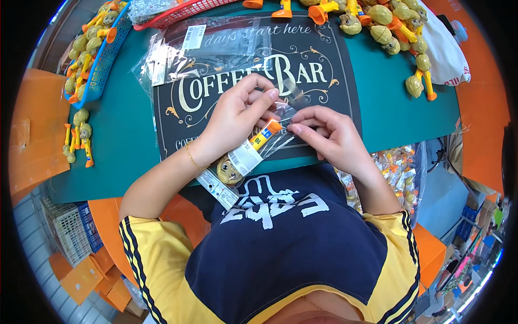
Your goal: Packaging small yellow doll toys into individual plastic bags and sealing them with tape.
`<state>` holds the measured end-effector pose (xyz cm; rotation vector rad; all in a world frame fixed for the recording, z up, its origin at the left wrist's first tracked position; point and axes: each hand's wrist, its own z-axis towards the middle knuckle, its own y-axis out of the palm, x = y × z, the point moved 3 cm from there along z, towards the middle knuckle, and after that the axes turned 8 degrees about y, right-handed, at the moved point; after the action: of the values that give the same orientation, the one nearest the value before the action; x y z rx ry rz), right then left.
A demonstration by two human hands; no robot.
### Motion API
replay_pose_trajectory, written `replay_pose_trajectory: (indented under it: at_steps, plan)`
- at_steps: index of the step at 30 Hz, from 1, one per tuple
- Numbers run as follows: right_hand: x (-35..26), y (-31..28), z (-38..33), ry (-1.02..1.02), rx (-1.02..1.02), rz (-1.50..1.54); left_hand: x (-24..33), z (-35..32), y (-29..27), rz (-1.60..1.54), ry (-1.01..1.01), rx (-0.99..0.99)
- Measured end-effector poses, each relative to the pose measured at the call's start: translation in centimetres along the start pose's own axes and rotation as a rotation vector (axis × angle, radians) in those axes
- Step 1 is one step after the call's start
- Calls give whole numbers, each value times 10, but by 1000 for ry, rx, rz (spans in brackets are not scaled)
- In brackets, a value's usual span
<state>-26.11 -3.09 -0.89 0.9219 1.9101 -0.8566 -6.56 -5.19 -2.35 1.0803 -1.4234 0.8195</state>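
Observation:
A clear plastic bag [276,144] with a white label is held upright-tilted over the near edge of the mat, close to my chest. Inside it lies a toy [263,136] with a yellow handle, an orange end and a round golden head with a face. My left hand [240,112] pinches the bag's upper left edge. The fingers of my right hand [330,130] are closed on its right edge near the top. Between the hands, a see-through strip [292,92] looks smeared by motion; whether it joins the bag cannot be made out.
Flat clear bags [216,46] lie on the black printed mat [329,97]. A blue basket [100,70] of similar toys stands far left, with several loose toys [81,137] below. A red basket [178,13] and a toy pile [388,27] are at the back. Bagged toys [396,173] sit right.

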Motion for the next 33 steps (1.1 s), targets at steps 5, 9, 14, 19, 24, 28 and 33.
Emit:
replay_pose_trajectory:
  at_steps: [5,9,14,19,24,28,33]
  plan:
    - [-17,-23,7,-62,10,129,-6,1,-1,-45,-19,-33]
    - [-26,-52,27,-521,57,-435,-5,-3,4,-91,-5,-46]
    - [-27,-32,32,-739,-156,-463,6,-2,14,-75,10,-77]
    - [-27,-19,35,-682,-232,-469,14,-3,26,25,225,-56]
    - [-23,-20,28,-512,-176,-516,21,-5,22,261,62,-58]
    - [-16,-20,24,-365,-70,-555,10,-2,22,307,374,19]
    - [-19,-32,27,-539,-196,-284,11,0,22,221,288,-72]
